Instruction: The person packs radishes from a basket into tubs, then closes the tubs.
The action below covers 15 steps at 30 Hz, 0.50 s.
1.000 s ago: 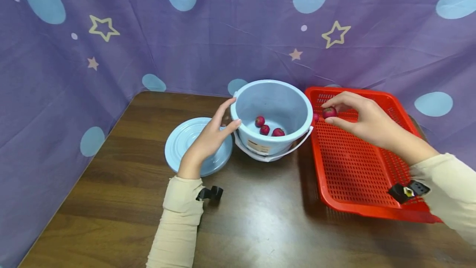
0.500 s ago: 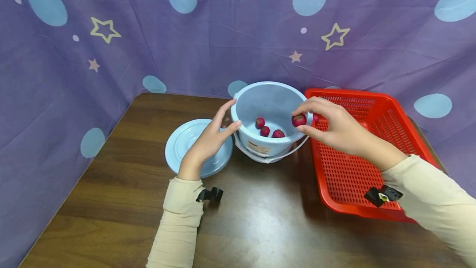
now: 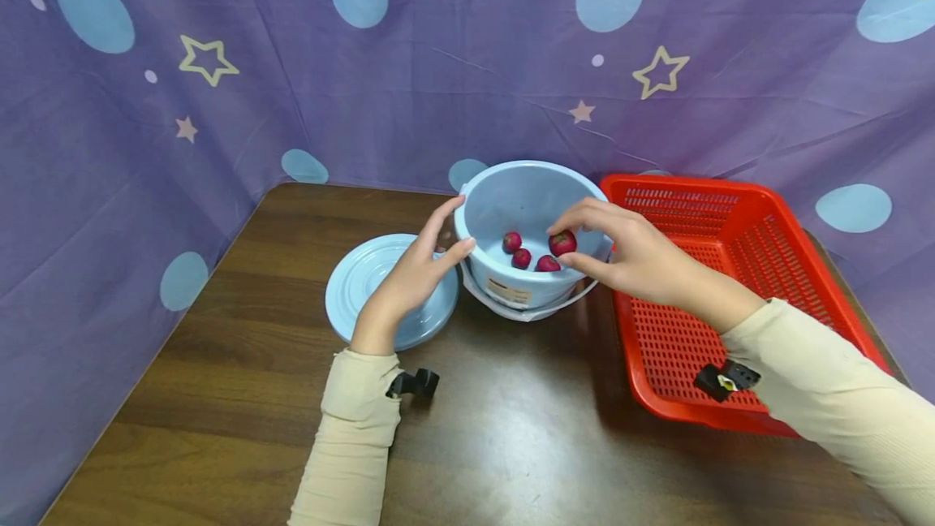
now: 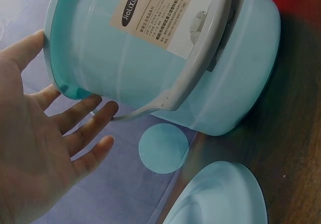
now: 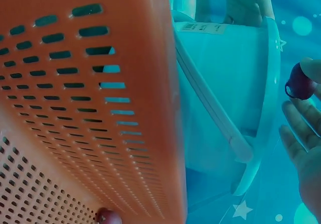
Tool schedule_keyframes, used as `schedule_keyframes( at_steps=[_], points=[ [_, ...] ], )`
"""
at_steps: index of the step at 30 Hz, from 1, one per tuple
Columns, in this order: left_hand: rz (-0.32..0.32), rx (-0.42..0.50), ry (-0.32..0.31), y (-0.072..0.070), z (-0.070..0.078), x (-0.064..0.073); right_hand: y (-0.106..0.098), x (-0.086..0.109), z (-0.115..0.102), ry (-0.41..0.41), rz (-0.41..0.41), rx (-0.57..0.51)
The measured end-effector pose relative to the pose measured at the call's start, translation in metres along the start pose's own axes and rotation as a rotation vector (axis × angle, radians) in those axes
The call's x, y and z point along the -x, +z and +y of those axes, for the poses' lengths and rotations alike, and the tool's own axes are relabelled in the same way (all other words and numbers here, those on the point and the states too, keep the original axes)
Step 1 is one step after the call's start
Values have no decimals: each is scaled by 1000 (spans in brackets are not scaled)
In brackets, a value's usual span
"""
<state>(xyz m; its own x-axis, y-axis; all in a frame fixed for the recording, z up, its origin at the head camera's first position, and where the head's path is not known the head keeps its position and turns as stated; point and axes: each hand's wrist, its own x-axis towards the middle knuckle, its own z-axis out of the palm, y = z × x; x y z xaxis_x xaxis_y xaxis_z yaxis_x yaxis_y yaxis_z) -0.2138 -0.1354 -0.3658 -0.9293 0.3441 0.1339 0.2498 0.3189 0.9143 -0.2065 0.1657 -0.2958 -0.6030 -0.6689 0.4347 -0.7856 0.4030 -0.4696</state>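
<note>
Over the light blue bucket [image 3: 504, 278], my right hand [image 3: 639, 254] pinches a round dark-red fruit [image 3: 562, 243] between thumb and fingers. In the right wrist view that fruit [image 5: 301, 82] shows a small calyx. Inside the bucket lie several similar fruits [image 3: 521, 258], on its floor. My left hand [image 3: 411, 273] rests against the left side of the bucket's rim, its fingers spread and fairly straight. The left wrist view shows its fingertips [image 4: 90, 103] at the rim and near the handle. The bucket stands upright with its handle lowered toward the front.
A red perforated basket [image 3: 635, 355] stands right of the bucket; in the right wrist view another fruit [image 5: 109, 217] lies in it. A light blue lid [image 3: 351, 286] lies on the wooden table [image 3: 497, 428] beneath my left hand. A purple curtain [image 3: 475, 88] hangs behind.
My right hand has carried the fruit leftward from above the red basket to the bucket's opening. The left hand has stayed at the rim.
</note>
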Motion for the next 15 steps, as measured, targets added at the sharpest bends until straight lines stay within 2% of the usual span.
schedule_keyframes(
  at_steps=[7,15],
  points=[
    [1,-3,-2,0,1,0,5,1,3,-11,-5,4],
    [1,-2,-1,0,-1,0,2,2,4,11,12,37]
  ],
)
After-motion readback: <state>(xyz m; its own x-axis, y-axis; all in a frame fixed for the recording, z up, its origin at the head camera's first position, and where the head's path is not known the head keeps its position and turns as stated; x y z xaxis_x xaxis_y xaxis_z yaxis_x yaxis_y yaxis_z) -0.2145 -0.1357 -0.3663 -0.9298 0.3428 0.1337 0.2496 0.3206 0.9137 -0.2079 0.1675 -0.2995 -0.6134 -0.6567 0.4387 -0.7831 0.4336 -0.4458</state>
